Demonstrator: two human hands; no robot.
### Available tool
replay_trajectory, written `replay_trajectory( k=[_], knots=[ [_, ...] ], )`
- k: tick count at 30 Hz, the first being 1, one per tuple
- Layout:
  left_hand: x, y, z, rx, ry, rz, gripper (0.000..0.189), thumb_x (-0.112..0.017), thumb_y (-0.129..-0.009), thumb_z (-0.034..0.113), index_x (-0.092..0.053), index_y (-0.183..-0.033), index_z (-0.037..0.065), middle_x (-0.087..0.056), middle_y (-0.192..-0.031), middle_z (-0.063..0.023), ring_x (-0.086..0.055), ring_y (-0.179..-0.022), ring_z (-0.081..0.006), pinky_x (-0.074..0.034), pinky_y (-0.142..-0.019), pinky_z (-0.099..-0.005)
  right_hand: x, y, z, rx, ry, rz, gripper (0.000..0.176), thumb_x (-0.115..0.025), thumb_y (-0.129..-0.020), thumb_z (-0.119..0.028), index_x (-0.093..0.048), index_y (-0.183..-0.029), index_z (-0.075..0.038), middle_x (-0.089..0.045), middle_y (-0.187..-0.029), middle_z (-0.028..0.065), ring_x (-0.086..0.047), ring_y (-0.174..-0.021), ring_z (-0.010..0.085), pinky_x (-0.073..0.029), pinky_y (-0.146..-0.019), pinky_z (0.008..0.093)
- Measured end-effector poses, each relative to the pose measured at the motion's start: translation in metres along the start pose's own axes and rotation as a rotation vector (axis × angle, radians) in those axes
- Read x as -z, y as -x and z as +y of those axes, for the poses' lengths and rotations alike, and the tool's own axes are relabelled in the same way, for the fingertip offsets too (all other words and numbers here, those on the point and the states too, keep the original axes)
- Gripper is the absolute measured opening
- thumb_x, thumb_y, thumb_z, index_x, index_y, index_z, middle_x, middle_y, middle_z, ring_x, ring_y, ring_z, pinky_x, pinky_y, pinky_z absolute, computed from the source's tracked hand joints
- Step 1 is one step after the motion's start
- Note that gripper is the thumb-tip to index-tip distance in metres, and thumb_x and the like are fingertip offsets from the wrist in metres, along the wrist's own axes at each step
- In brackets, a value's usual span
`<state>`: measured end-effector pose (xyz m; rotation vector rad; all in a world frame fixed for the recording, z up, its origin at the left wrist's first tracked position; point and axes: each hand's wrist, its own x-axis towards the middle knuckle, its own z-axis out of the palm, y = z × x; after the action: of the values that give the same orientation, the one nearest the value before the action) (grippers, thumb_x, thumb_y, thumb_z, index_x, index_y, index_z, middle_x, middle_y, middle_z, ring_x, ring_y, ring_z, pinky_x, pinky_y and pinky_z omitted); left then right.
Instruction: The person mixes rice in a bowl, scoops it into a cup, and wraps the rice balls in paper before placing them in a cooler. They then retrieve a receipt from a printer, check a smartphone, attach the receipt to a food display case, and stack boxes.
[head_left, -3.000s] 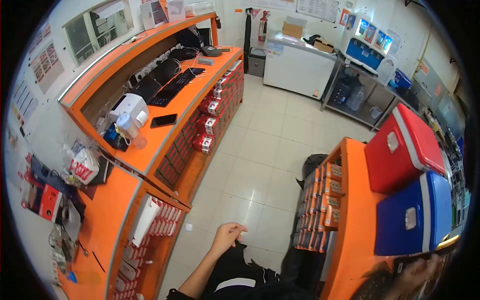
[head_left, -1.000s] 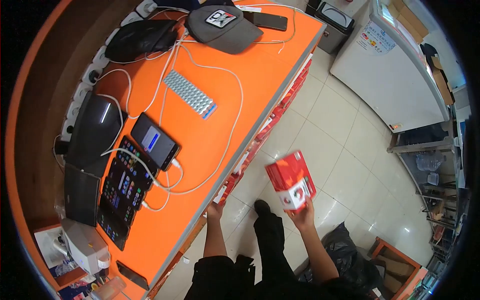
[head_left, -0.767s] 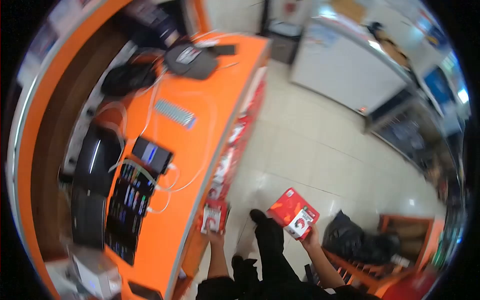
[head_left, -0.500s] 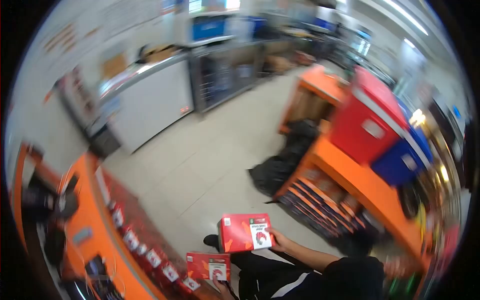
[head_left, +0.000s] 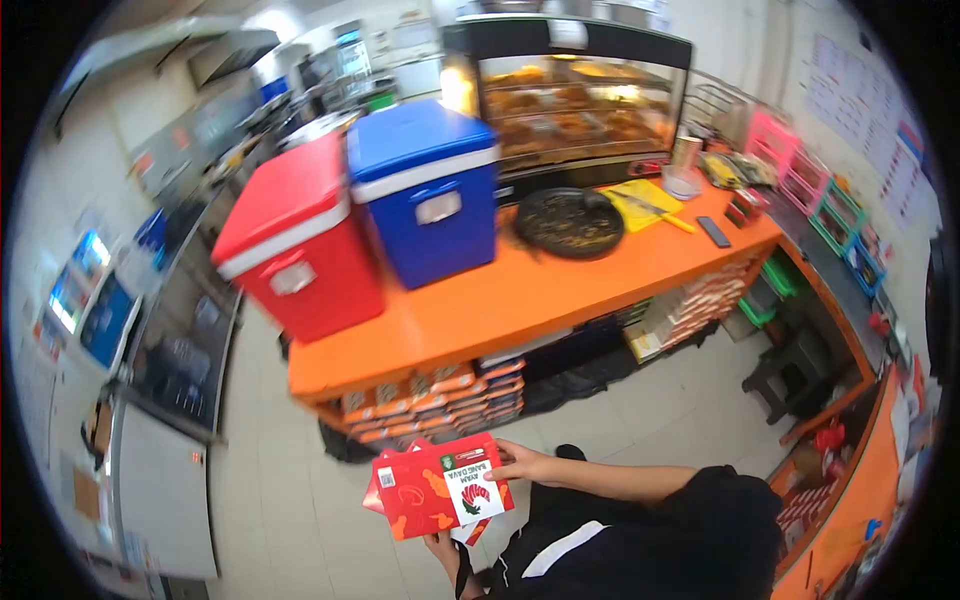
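A red food box (head_left: 412, 487) with a white label and orange pictures is in front of my body. My right hand (head_left: 520, 464) grips it at its right edge, thumb on the front. Behind it, a second red food box (head_left: 372, 497) shows only at its edges and corners. My left hand (head_left: 441, 548) is below the boxes, fingers closed on the second one; most of that grip is hidden by the front box.
Ahead is an orange counter (head_left: 450, 325) with a red cooler (head_left: 305, 245), a blue cooler (head_left: 430, 215), a black pan (head_left: 570, 222), a yellow cutting board (head_left: 640, 205) and a glass food display case (head_left: 585, 105). Stacked boxes (head_left: 440, 400) fill its shelf. A black stool (head_left: 790, 375) stands right.
My view has swung right toward the counter and display case. The two boxes, held apart before, now overlap, with the right hand's box in front of the left hand's.
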<state>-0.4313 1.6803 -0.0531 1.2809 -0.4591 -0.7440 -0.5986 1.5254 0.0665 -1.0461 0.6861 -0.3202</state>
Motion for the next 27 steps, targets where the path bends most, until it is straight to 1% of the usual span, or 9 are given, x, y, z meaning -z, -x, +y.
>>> replay_trajectory(
  k=[2,6,11,12,14,18,21,24,27],
  knots=[
    [-0.086,-0.026,0.001,-0.025,-0.060,-0.133,0.046,-0.053,-0.080,0.012,-0.035,-0.119,-0.003,-0.049,-0.110,-0.0148,-0.048,-0.099,-0.0224,-0.037,-0.086,-0.0328,0.072,0.027,-0.013,0.249,0.000,0.162,0.062,-0.065,-0.076,-0.019,-0.031,-0.125,-0.004,-0.049,-0.114,0.0086,-0.045,-0.108,0.0186,-0.037,-0.091,0.0340],
    [-0.305,-0.061,0.007,0.035,-0.177,-0.427,0.056,-0.054,-0.079,0.016,-0.030,-0.125,-0.003,-0.039,-0.120,-0.0173,-0.035,-0.113,-0.0243,-0.027,-0.095,-0.0320,0.223,0.095,-0.047,0.222,-0.389,0.536,0.056,-0.063,-0.076,-0.025,-0.035,-0.122,-0.010,-0.047,-0.116,0.0052,-0.048,-0.104,0.0166,-0.042,-0.084,0.0380],
    [-0.529,-0.077,-0.032,0.396,-0.349,-1.214,0.078,-0.051,-0.077,0.042,-0.017,-0.132,-0.003,-0.026,-0.132,-0.0194,-0.021,-0.125,-0.0260,-0.016,-0.102,-0.0322,0.343,0.174,-0.093,0.306,-0.593,1.102,0.043,-0.064,-0.074,-0.034,-0.046,-0.105,-0.008,-0.052,-0.093,0.0026,-0.053,-0.088,0.0137,-0.045,-0.075,0.0341],
    [-0.565,-0.065,-0.019,0.429,-0.370,-1.132,0.069,-0.051,-0.076,0.039,-0.026,-0.125,-0.002,-0.031,-0.128,-0.0167,-0.024,-0.124,-0.0254,-0.019,-0.100,-0.0335,0.365,0.178,-0.100,0.305,-0.615,1.131,0.043,-0.064,-0.074,-0.034,-0.046,-0.105,-0.008,-0.052,-0.093,0.0026,-0.053,-0.088,0.0137,-0.045,-0.075,0.0341],
    [-0.620,-0.102,-0.090,0.413,-0.535,-1.177,0.084,-0.051,-0.078,0.045,-0.008,-0.134,0.000,-0.020,-0.133,-0.0177,-0.024,-0.123,-0.0267,-0.020,-0.101,-0.0361,0.423,0.176,-0.105,0.239,-0.715,1.089,0.046,-0.064,-0.073,-0.036,-0.046,-0.106,-0.011,-0.053,-0.099,0.0018,-0.052,-0.093,0.0141,-0.041,-0.079,0.0381],
    [-0.703,-0.081,-0.088,0.845,-0.300,-1.101,0.085,-0.046,-0.082,0.048,0.005,-0.135,0.004,-0.011,-0.137,-0.0208,-0.027,-0.123,-0.0278,-0.029,-0.097,-0.0387,0.508,0.153,-0.145,0.467,-0.638,1.147,0.046,-0.067,-0.071,-0.035,-0.048,-0.103,-0.008,-0.054,-0.096,0.0028,-0.054,-0.088,0.0120,-0.044,-0.073,0.0277],
    [-0.739,-0.095,-0.147,0.307,-0.313,-0.910,0.074,-0.039,-0.087,0.044,0.002,-0.134,0.003,-0.014,-0.136,-0.0226,-0.028,-0.122,-0.0291,-0.028,-0.098,-0.0373,0.559,0.140,-0.158,0.406,-0.489,1.215,0.056,-0.069,-0.072,-0.027,-0.042,-0.111,0.003,-0.054,-0.099,0.0097,-0.056,-0.087,0.0154,-0.047,-0.075,0.0291],
    [-0.766,-0.092,-0.193,0.267,-0.210,-0.479,0.067,-0.042,-0.086,0.044,-0.015,-0.132,0.003,-0.035,-0.126,-0.0169,-0.046,-0.106,-0.0254,-0.043,-0.084,-0.0356,0.590,0.134,-0.176,0.505,-0.418,1.206,0.078,-0.070,-0.072,-0.021,-0.017,-0.124,0.003,-0.052,-0.101,0.0150,-0.055,-0.090,0.0189,-0.048,-0.073,0.0302],
    [-0.788,-0.073,-0.171,0.432,-0.058,-0.431,0.058,-0.041,-0.087,0.041,-0.023,-0.128,0.005,-0.040,-0.123,-0.0126,-0.047,-0.105,-0.0237,-0.044,-0.081,-0.0350,0.662,0.091,-0.149,0.582,-0.024,1.277,0.080,-0.070,-0.071,-0.018,-0.014,-0.127,-0.001,-0.043,-0.109,0.0181,-0.052,-0.096,0.0215,-0.048,-0.075,0.0319]
  ],
)
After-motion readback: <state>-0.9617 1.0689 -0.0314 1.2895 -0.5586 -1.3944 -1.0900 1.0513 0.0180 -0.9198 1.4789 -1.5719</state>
